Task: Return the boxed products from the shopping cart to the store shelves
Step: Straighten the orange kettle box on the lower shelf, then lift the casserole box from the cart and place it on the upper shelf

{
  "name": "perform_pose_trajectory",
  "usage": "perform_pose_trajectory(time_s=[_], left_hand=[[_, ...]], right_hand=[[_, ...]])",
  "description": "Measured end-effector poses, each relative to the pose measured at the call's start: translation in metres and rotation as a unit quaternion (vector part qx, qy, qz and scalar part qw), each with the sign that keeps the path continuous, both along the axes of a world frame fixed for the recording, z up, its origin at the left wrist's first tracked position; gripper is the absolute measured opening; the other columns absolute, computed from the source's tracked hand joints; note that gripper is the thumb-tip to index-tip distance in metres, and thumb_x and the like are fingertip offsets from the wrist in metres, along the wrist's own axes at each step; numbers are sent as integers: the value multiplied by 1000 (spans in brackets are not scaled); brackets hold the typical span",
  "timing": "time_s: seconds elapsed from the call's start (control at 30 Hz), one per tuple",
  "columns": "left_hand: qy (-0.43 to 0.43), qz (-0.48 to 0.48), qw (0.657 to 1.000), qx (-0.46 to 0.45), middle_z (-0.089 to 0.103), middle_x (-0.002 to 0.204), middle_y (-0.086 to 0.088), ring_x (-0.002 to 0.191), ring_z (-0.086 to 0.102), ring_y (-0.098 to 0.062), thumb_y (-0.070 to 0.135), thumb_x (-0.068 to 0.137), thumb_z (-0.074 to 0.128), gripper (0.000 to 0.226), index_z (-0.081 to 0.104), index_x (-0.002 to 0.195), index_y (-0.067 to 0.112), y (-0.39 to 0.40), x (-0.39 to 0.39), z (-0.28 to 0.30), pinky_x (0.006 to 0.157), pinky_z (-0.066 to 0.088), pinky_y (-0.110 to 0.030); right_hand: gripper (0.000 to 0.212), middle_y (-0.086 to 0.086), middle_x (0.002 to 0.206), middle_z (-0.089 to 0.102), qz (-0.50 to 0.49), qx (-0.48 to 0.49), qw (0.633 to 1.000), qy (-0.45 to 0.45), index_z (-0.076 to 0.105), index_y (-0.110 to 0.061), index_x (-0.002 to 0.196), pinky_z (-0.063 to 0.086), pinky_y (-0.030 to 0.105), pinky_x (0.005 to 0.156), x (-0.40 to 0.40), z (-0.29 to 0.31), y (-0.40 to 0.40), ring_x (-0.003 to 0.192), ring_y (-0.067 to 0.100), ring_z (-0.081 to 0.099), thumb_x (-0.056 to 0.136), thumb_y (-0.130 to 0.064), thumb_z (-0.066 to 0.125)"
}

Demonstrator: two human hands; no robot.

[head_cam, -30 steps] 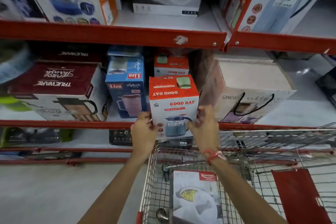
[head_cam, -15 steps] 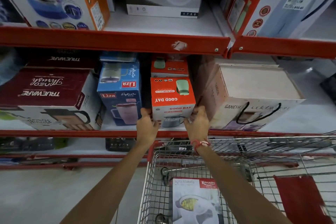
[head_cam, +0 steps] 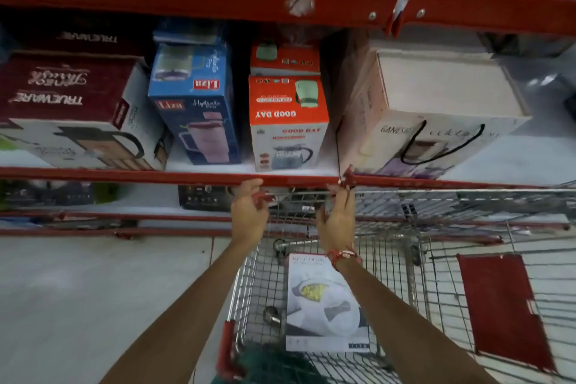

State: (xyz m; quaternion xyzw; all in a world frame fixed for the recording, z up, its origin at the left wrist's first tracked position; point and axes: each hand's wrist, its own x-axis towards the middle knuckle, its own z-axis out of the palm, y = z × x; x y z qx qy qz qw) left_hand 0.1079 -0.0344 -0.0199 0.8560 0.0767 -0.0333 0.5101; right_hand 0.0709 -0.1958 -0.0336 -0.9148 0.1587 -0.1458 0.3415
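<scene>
Near: one white box (head_cam: 325, 302) lies flat in the cart (head_cam: 405, 259), not yet shelved. My left hand (head_cam: 249, 215) and right hand (head_cam: 336, 221) hang loosely spread and empty just below the red shelf edge (head_cam: 156, 174). Farther: the orange-and-white kettle box (head_cam: 288, 121) stands upright on the shelf, between the blue box (head_cam: 196, 103) and the pale carry box (head_cam: 436, 115). Judgement: that one done; one remains.

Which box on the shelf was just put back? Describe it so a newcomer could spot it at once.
Find the middle red shelf above the cart. On it, between the blue Liza box and the large pale bag-style box, stands the Good Day box. Its orange top and white kettle-picture front set it apart; an identical one sits behind.
</scene>
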Motion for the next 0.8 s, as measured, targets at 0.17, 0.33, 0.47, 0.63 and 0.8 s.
perform_pose_trajectory(time_s=[0.17, 0.33, 0.47, 0.63, 0.8], left_hand=[[121, -60, 991, 5, 65, 110, -14, 99, 63, -26, -8, 81, 55, 32, 58, 110, 4, -15, -58, -54, 84, 54, -36], [287, -52, 955, 50, 59, 128, -17, 114, 58, -32, 5, 82, 61, 41, 53, 123, 2, -24, -100, -122, 90, 50, -33], [417, -99, 898, 101, 45, 142, -17, 125, 49, -34, 14, 84, 61, 62, 35, 139, 5, -32, -116, -163, 94, 47, -36], [463, -150, 873, 24, 60, 128, -17, 113, 58, -31, 10, 83, 63, 46, 51, 128, 8, -39, -135, -182, 96, 50, -41], [441, -97, 891, -41, 61, 125, -12, 109, 61, -33, 10, 80, 69, 50, 50, 126, 7, -20, -131, -150, 91, 53, -44]], right_hand=[[59, 20, 142, 34, 26, 10, 959, 283, 37, -3, 135, 46, 38, 101, -67, -67, -32, 126, 36, 41, 82, -8, 61], [87, 17, 137, 45, -75, 107, 879, 458, 31, -9, 140, 42, 46, 104, -123, -141, -70, 124, 36, 44, 68, -28, 75], [104, 5, 129, 52, -114, 197, 837, 497, 36, -15, 130, 52, 51, 92, -156, -222, -104, 114, 31, 55, 42, -52, 78], [80, 9, 103, 72, -106, 271, 825, 483, 60, -11, 110, 61, 41, 72, -161, -251, -112, 91, 27, 70, 43, -48, 81], [53, 6, 98, 69, -118, 275, 844, 446, 58, -12, 103, 55, 30, 62, -142, -150, -90, 85, 25, 66, 60, -36, 80]])
